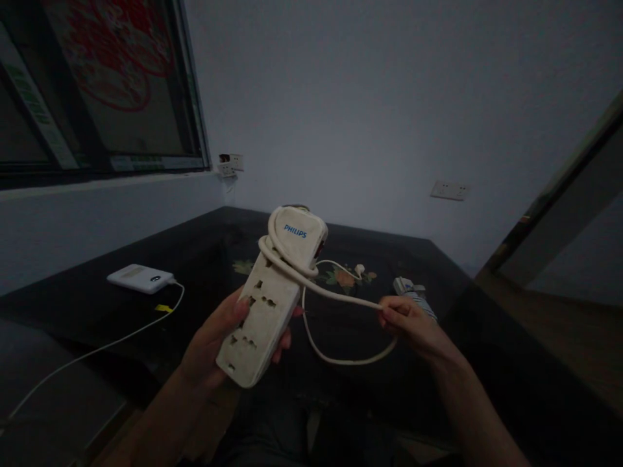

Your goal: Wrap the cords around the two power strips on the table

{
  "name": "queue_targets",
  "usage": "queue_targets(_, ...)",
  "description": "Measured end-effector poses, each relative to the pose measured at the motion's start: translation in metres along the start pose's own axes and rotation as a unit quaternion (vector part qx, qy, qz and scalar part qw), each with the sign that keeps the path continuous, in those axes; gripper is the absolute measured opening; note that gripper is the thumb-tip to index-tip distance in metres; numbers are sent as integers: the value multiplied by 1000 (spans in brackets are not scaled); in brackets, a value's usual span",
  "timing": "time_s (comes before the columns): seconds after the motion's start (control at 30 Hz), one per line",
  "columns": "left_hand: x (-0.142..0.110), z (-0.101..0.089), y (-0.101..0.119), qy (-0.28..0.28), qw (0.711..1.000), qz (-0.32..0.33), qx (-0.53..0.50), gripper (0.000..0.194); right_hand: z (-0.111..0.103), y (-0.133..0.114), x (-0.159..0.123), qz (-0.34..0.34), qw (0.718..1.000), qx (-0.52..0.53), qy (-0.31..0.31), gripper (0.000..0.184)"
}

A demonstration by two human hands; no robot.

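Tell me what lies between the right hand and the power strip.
In the head view, a stretch of the off-white cord wrapped around the power strip reaches to the right hand; another length curves below it.

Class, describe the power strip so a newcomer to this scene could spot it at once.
Find the black table by the pale wall. Above it, the left hand grips the power strip, a long off-white bar with socket holes, while the right hand holds its cord, looped around the far end. Blue PHILIPS lettering sets it apart from the white gadget at left.
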State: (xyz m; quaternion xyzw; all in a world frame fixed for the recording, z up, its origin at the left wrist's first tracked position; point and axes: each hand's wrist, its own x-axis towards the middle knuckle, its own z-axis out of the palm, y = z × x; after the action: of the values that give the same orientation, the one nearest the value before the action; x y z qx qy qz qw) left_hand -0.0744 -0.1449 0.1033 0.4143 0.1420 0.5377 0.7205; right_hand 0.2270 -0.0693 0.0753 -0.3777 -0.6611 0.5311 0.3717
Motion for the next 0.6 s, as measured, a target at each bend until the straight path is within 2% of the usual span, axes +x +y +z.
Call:
queue_targets(0.17, 10, -12, -2, 83, 995, 39, 49, 40, 3, -13, -23, -6, 998, 24, 53, 49)
queue_targets(0.33, 19, -23, -9, 124, 988, 47, 76, 47, 6, -25, -34, -17, 994, 20, 109, 49)
queue_targets(0.47, 16, -21, -11, 108, 989, 55, 79, 40, 4, -20, -34, -19, 991, 33, 131, 47)
queue_targets(0.6, 9, -12, -14, 40, 997, 47, 43, 35, 2, -11, -30, -17, 991, 27, 131, 47)
